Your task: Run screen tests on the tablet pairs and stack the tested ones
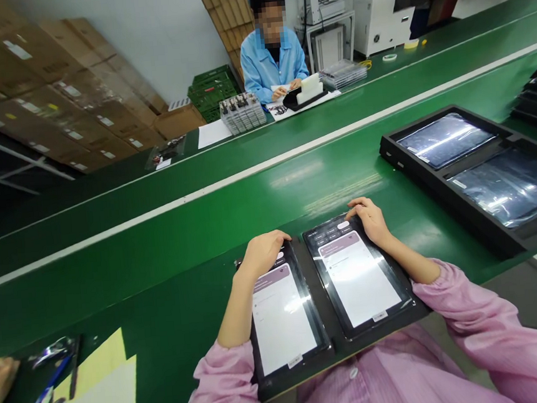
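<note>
My left hand [264,253], closure hidden, and loosely open right hand [370,219] top two tablets [360,281], long axes toward the tray's [322,297] near edge.

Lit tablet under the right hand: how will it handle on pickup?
The tablet is probably stiff, judging by its flat, slab-like form. Its glossy, reflective front may be slippery and looks easy to scratch or crack. Lying flat on the black tray, it seems unlikely to roll.

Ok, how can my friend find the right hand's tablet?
On the green table, find the black tray between pink sleeves. Of its pair, yours is the lit tablet on the right, the right hand at its top corner; the left hand partly hides its neighbour.
</note>
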Available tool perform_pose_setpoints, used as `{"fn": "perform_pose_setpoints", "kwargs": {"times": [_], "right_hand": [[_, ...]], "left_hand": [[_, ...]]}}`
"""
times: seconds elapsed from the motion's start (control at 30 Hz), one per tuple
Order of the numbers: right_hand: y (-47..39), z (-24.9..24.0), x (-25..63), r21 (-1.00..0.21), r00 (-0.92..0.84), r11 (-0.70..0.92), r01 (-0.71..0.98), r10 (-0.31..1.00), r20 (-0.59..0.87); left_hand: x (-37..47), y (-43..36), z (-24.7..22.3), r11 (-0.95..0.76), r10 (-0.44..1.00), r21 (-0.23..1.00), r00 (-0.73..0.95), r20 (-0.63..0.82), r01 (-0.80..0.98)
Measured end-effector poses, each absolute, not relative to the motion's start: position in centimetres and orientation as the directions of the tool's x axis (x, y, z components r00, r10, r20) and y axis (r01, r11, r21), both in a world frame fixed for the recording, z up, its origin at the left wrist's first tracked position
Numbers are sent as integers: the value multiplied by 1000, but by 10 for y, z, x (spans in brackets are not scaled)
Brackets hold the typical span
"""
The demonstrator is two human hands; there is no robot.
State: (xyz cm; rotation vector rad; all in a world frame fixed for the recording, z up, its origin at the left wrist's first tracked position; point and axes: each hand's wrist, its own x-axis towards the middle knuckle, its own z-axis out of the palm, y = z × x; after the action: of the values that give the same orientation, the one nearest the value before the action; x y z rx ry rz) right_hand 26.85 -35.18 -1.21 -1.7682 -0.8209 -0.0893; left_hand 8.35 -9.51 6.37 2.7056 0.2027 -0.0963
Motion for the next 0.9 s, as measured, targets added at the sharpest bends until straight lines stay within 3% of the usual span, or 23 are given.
{"fn": "perform_pose_setpoints", "kwargs": {"times": [0.17, 0.33, 0.5, 0.6, 0.77, 0.9], "right_hand": [[-352, -9, 267, -776, 740, -208, 595, 518, 429], [-352, -10, 263, -710, 760, -344, 614, 502, 413], [-353, -9, 260, -667, 799, -483, 568, 518, 305], [-355, -4, 259, -664, 799, -500, 556, 541, 262], [-360, -2, 264, -753, 814, -443, 487, 543, 207], [-361, -7, 272, -900, 849, -313, 305, 518, 108]], "left_hand": [[86, -97, 63, -957, 147, 238, 984, -106, 168], [86, -94, 61, -926, 102, 362, 994, -38, 109], [81, -98, 66, -922, 165, 334, 979, -123, 197], [78, -103, 69, -922, 130, 346, 980, -147, 175], [79, -114, 67, -977, 57, 193, 982, -179, 92], [80, -117, 64, -990, 62, 113, 981, -186, 84]]}}
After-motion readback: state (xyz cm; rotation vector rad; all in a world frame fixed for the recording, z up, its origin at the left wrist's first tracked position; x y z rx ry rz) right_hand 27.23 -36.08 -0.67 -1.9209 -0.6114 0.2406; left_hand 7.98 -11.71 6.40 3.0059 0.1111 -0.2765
